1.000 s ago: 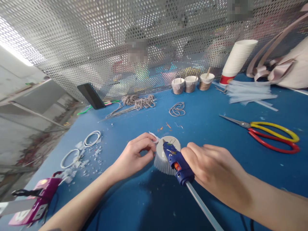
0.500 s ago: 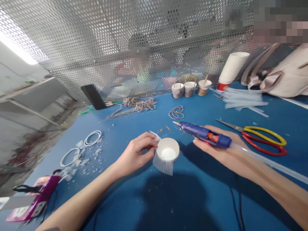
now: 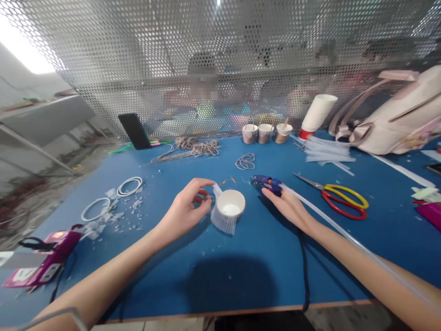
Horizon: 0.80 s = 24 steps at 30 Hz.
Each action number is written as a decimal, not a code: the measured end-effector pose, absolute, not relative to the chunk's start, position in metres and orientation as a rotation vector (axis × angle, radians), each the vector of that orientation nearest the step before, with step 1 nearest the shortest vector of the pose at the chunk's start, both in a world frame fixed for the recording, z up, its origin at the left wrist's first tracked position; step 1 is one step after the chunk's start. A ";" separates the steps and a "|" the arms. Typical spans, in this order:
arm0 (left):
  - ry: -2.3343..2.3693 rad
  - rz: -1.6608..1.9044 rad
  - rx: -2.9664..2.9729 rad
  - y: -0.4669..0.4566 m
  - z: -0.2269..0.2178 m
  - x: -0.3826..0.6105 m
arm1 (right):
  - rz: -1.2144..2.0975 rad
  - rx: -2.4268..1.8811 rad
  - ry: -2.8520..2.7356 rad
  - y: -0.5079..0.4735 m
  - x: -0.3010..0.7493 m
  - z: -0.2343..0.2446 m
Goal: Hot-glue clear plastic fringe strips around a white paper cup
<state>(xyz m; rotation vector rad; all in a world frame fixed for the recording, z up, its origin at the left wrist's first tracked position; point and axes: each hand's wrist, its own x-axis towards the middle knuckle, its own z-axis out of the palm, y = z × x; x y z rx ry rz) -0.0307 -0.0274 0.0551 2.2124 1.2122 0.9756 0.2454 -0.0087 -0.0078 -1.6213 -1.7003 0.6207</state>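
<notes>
A small white paper cup (image 3: 230, 202) stands upright on the blue table. Translucent pleated strips (image 3: 222, 223) fan out around its left and front sides. My left hand (image 3: 189, 207) is just left of the cup, thumb and index finger apart. Its index fingertip meets the upper end of the strips; whether it presses on them is unclear. To the right of the cup, my right hand (image 3: 291, 209) is around a blue glue gun (image 3: 267, 182), which is low at the table with its nozzle pointing left. A long clear glue stick (image 3: 327, 220) trails from the gun's back over my forearm.
Scissors (image 3: 344, 197) with yellow and red handles lie right of the gun. Behind are cord bundles (image 3: 196, 146), wrapped cups (image 3: 265, 133), stacked paper cups (image 3: 319, 112), clear strips (image 3: 327, 151) and a bag (image 3: 396, 115). White rings (image 3: 129, 186), scraps and a purple power strip (image 3: 51, 257) lie left.
My right hand has lowered the glue gun toward the table. My left fingers have spread and drawn slightly away from the cup's rim. The camera view has shifted, showing the table's front edge.
</notes>
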 end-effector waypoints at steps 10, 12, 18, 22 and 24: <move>1.035 0.862 2.776 -0.063 0.046 -0.006 | 0.449 -1.682 -1.743 -0.021 0.265 -0.012; 1.031 0.807 2.861 -0.062 0.037 0.000 | 0.368 -1.735 -1.688 -0.036 0.273 -0.013; 1.041 0.700 2.895 -0.054 0.023 0.001 | -0.031 -1.598 -1.833 -0.098 0.263 0.000; 0.893 0.667 2.778 -0.050 0.031 -0.011 | -0.011 -1.220 -1.998 -0.102 0.227 0.031; 0.799 0.617 2.674 -0.048 0.038 -0.019 | 0.086 -1.078 -2.014 -0.085 0.211 0.045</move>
